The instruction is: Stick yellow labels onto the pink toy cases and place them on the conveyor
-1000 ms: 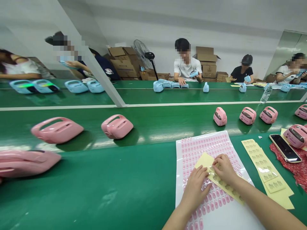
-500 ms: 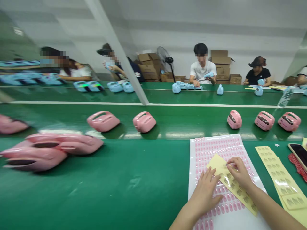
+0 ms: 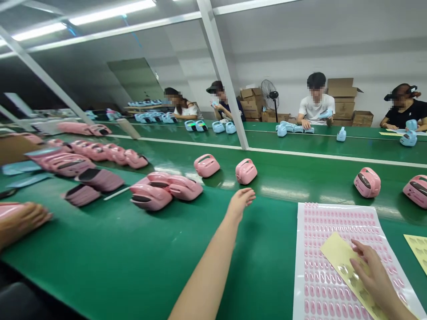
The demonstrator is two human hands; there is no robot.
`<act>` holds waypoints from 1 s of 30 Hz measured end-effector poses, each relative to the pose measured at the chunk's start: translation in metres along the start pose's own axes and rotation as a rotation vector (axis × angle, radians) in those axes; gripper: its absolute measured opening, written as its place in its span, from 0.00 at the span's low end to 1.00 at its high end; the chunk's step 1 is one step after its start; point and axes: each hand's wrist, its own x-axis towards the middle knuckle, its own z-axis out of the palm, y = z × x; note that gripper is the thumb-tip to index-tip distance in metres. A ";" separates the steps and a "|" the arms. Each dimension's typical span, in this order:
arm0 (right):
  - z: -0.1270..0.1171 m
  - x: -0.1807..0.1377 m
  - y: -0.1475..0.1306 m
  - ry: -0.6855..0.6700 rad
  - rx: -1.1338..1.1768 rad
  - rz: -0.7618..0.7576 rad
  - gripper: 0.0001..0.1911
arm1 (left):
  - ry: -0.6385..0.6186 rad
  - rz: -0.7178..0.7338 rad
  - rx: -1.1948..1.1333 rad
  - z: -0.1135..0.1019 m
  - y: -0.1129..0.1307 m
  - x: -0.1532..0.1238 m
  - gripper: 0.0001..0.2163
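My left hand (image 3: 240, 203) reaches out over the green table, its fingers apart and holding nothing. Just beyond its fingertips stands a pink handled toy-like case (image 3: 246, 172), with a small gap between them. My right hand (image 3: 373, 269) is above a yellow sticker sheet (image 3: 334, 246), thumb and fingers spread; I make out nothing between them. That yellow strip carries rows of clear stickers and lies slantwise on a white sheet (image 3: 300, 258) of pink oval stickers (image 3: 312, 291). Another pink case (image 3: 207, 165) stands to the left of the nearest one.
Several pink cases (image 3: 151, 197) sit clustered at left, with dark stacked pieces (image 3: 100, 179) beside them. A co-worker's hand (image 3: 25, 222) is at the far left. More pink cases (image 3: 367, 182) stand right. People across the belt handle blue cases (image 3: 282, 129). A post (image 3: 227, 75) rises between.
The view has swung left. My left hand has left the yellow sticker sheet and stretched forward toward a pink case. My right fingers, pinched at the sheet before, are now spread above it.
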 end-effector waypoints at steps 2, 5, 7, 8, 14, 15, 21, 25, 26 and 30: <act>0.005 -0.001 0.002 0.021 -0.002 -0.006 0.23 | 0.110 -0.013 -0.062 -0.010 0.010 0.036 0.14; 0.015 -0.006 0.000 0.103 0.021 -0.008 0.23 | 0.237 0.005 -0.144 -0.016 0.022 0.072 0.15; 0.021 -0.009 -0.001 0.140 0.045 -0.018 0.23 | 0.272 0.016 -0.181 -0.015 0.026 0.088 0.14; 0.022 -0.010 -0.002 0.157 0.059 -0.020 0.23 | 0.272 0.016 -0.194 -0.014 0.027 0.094 0.14; 0.023 -0.008 -0.002 0.064 0.151 0.017 0.22 | 0.167 -0.011 -0.165 -0.003 0.025 0.111 0.14; 0.024 -0.009 -0.004 0.078 0.162 0.022 0.22 | 0.148 -0.012 -0.148 0.001 0.024 0.111 0.14; 0.027 -0.008 -0.012 0.135 0.199 0.034 0.22 | 0.029 0.090 -0.057 0.036 0.013 0.077 0.14; 0.017 0.002 -0.015 0.064 0.229 0.097 0.22 | -0.083 0.265 0.014 0.056 0.000 0.012 0.08; 0.013 0.007 -0.020 0.075 0.233 0.112 0.22 | -0.117 0.318 0.041 0.059 -0.003 -0.007 0.07; 0.002 0.034 -0.065 0.118 0.360 0.072 0.25 | -0.251 0.512 0.165 0.069 -0.014 -0.081 0.08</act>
